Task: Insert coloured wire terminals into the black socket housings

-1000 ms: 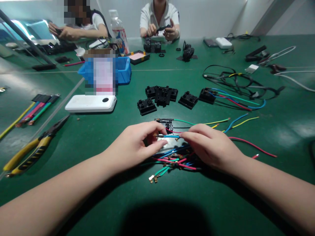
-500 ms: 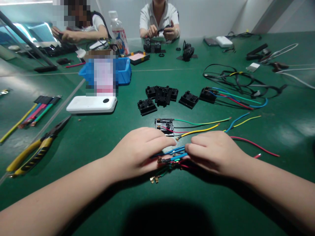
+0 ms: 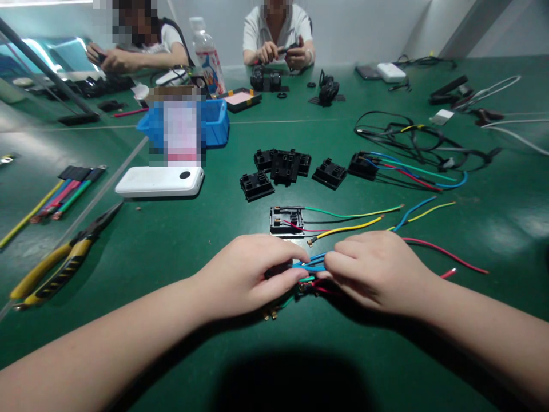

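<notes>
Blue wires (image 3: pixel 316 264) run between my two hands. My left hand (image 3: pixel 257 269) curls its thumb and fingers around their left ends, which it hides. My right hand (image 3: pixel 373 266) pinches the same wires a little further right. Just under the hands lie green and red wires with brass terminals (image 3: pixel 271 315), partly covered. Beyond the fingers sits a black plastic housing (image 3: pixel 286 222) with thin wires attached. A yellow wire (image 3: pixel 347 230) with a brass terminal lies in front of it.
Several black housings (image 3: pixel 283 167) lie further back. At left are yellow-handled pliers (image 3: pixel 64 263), bundled coloured wires (image 3: pixel 64 194) and a white power bank (image 3: pixel 159 182). A blue bin (image 3: pixel 219 123) stands behind. Black cables (image 3: pixel 412 137) lie at right. Two people work across the table.
My left hand has lowered slightly, and its thumb has come over the blue wires' left ends, covering the terminal that showed before. The right hand has barely moved.
</notes>
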`<control>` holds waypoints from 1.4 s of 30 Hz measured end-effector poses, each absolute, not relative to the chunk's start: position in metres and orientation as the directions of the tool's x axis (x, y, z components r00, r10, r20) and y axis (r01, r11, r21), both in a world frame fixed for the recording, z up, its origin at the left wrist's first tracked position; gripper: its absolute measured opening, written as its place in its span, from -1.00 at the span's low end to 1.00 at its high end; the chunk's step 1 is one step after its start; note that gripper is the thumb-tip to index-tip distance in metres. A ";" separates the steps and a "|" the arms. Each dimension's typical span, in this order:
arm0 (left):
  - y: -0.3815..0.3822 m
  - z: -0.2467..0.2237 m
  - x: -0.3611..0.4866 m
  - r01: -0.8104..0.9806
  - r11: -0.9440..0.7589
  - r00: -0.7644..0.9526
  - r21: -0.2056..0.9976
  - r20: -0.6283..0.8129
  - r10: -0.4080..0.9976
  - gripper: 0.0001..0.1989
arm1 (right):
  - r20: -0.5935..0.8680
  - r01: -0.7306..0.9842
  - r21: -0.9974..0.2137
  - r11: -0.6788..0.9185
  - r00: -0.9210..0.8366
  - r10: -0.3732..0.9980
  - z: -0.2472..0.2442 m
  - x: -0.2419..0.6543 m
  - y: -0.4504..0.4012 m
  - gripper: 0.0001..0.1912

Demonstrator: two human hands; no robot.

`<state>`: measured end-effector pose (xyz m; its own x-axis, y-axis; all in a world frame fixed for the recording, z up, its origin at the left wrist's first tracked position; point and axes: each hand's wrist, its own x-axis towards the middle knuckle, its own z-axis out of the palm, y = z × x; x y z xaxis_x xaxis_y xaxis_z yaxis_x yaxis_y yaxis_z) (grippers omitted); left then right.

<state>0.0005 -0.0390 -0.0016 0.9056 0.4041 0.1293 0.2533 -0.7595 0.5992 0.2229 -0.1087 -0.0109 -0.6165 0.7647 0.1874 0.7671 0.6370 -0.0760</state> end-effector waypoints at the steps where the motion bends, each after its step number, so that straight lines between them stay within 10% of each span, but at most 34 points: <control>1: -0.040 -0.002 0.001 0.264 -0.748 0.901 0.609 0.120 0.416 -0.80 | 0.182 0.775 -0.078 0.627 -0.607 0.773 -0.010 0.222 -0.109 -0.72; 10: -0.047 0.002 0.009 0.460 -0.621 0.795 0.634 0.017 0.607 -0.74 | 0.105 0.912 -0.147 0.382 -0.370 0.923 -0.004 0.202 -0.125 -0.66; 20: -0.032 0.004 -0.002 0.134 -0.804 0.981 0.579 0.035 0.189 -0.73 | 0.172 0.665 -0.012 0.747 -0.734 0.657 -0.012 0.224 -0.105 -0.64; 42: -0.036 0.002 -0.003 0.169 -0.880 0.918 0.443 0.254 0.304 -0.77 | 0.235 0.735 -0.208 0.646 -0.603 0.762 -0.016 0.225 -0.108 -0.73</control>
<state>-0.0029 -0.0356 0.0024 0.9183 0.3038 0.2538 0.1688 -0.8804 0.4432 0.2249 -0.1078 -0.0156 -0.6031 0.7623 0.2350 0.7348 0.6456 -0.2080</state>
